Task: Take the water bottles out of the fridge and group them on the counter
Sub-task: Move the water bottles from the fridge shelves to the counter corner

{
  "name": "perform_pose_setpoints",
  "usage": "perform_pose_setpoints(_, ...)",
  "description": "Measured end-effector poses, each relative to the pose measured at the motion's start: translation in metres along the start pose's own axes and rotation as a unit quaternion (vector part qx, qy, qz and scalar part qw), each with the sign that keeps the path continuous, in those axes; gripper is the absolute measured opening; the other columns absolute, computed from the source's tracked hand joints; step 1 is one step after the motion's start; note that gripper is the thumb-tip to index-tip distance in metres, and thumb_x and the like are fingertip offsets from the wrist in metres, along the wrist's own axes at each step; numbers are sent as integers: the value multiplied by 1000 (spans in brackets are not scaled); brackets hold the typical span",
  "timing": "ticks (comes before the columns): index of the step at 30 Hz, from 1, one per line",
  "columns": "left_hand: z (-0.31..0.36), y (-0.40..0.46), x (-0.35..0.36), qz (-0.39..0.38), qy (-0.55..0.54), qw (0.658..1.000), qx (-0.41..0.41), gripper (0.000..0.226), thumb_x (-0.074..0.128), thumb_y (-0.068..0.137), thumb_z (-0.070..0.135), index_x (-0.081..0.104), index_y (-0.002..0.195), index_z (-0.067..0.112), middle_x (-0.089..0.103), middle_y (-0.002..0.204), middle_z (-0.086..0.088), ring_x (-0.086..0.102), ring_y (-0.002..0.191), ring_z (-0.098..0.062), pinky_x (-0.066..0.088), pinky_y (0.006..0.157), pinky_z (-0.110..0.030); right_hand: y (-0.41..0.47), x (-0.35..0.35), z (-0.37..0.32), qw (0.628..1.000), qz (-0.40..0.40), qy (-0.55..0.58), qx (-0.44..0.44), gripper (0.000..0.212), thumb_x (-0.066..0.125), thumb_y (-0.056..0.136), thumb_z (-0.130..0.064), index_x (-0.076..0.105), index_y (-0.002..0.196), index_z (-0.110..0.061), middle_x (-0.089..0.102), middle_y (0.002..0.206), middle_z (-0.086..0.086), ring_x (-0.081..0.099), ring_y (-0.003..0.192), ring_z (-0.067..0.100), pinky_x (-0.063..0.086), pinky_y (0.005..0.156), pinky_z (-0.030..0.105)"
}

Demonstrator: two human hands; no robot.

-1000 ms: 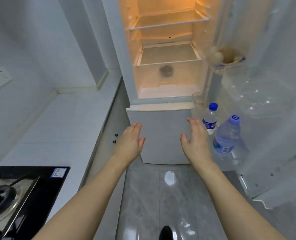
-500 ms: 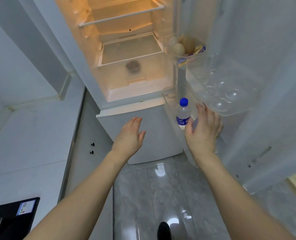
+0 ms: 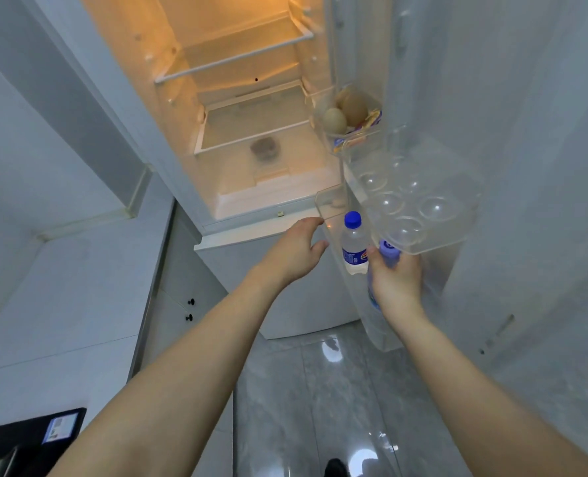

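Clear plastic bottle with a purple cap (image 3: 388, 251) sits in the right hand (image 3: 396, 284), fingers wrapped round its neck and shoulder, thumb on the near side; it is down in the lower door bin (image 3: 323, 201). Most of its body is hidden behind the hand, only the cap and a strip of blue label by the wrist show. Second bottle, blue cap (image 3: 354, 243), stands upright in the same bin just left of the held one, between the two hands. Left hand (image 3: 294, 251) hovers beside it with fingers loosely extended, gripping nothing; fingertips near the bin's front edge, cannot tell if they touch it.

Clear egg tray (image 3: 420, 201) on the door overhangs the purple cap and cuts off its top right. Higher door shelf (image 3: 349, 141) holds eggs (image 3: 335, 119) and a small packet, blurred. Fridge (image 3: 182, 139) compartment is lit orange, glass shelves, a dark smudge low in the drawer front, unclear what. White counter (image 3: 62, 287) lies left, well apart from both bottles; a black hob corner (image 3: 21, 442) is cut off bottom left. Grey glossy floor tiles (image 3: 303, 407) below, a dark shoe tip (image 3: 335, 469) at the bottom edge.
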State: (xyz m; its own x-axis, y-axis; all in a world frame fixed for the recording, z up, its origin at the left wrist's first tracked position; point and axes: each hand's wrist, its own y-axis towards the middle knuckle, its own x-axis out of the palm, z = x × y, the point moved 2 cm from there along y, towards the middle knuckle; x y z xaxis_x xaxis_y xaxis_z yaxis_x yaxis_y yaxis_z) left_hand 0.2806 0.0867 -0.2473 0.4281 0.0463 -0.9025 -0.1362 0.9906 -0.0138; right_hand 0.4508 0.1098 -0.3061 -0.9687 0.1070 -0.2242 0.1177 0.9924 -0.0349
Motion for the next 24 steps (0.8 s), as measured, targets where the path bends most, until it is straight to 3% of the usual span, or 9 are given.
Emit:
perform_pose_setpoints(3, 18, 21, -2, 0, -25, 1000, -18, 51, 48, 99, 28, 36, 147, 14, 40, 151, -3, 39, 136, -20, 31, 108, -30, 0, -4, -2, 1000, -10, 2, -27, 40, 55, 74, -45, 65, 100, -16, 70, 102, -3, 62, 99, 22, 50, 87, 36)
perform_pose_setpoints(7, 37, 41, 6, -12, -56, 998, -14, 48, 48, 98, 27, 39, 145, 22, 47, 146, 0, 47, 129, -23, 40, 98, -31, 3, -7, -3, 998, -25, 8, -53, 39, 57, 76, -38, 64, 107, -16, 68, 109, 0, 60, 105, 24, 47, 91, 34)
perform_pose_setpoints(10, 46, 43, 15, -30, -48, 998, 4, 39, 46, 98, 18, 48, 136, 16, 56, 135, -5, 53, 118, -25, 36, 80, -24, -1, -11, 0, 998, -24, 9, -65, 41, 61, 79, -36, 60, 114, -15, 64, 115, 2, 55, 111, 25, 43, 98, 39)
perform_pose_setpoints(12, 47, 41, 23, -31, -42, 999, 7, 33, 45, 99, 16, 50, 131, 12, 60, 127, -9, 54, 109, -28, 31, 73, -23, -2, -13, 3, 997, -31, 0, -74, 40, 61, 80, -40, 60, 109, -13, 64, 109, 3, 55, 106, 26, 44, 96, 41)
perform_pose_setpoints(14, 47, 39, 29, -18, -54, 998, 11, 30, 45, 98, 15, 50, 127, 11, 62, 121, -11, 54, 100, -27, 31, 72, -23, -4, -13, 6, 997, -34, -9, -73, 41, 59, 78, -45, 59, 96, -9, 63, 96, 5, 56, 98, 29, 46, 90, 43)
perform_pose_setpoints(19, 43, 39, 37, -14, -50, 999, 7, 25, 49, 96, 18, 49, 120, 12, 63, 107, -12, 52, 86, -27, 37, 69, -28, -12, -16, 2, 997, -21, 8, -80, 22, 69, 85, -18, 56, 93, -3, 55, 92, 2, 51, 99, 28, 40, 85, 34)
perform_pose_setpoints(24, 43, 37, 39, -19, -52, 998, -5, 24, 50, 95, 19, 48, 116, 11, 63, 106, -15, 56, 90, -34, 50, 78, -40, -6, -16, 7, 998, -21, 18, -61, 34, 64, 82, -36, 56, 90, -4, 58, 91, 4, 53, 96, 26, 43, 84, 38)
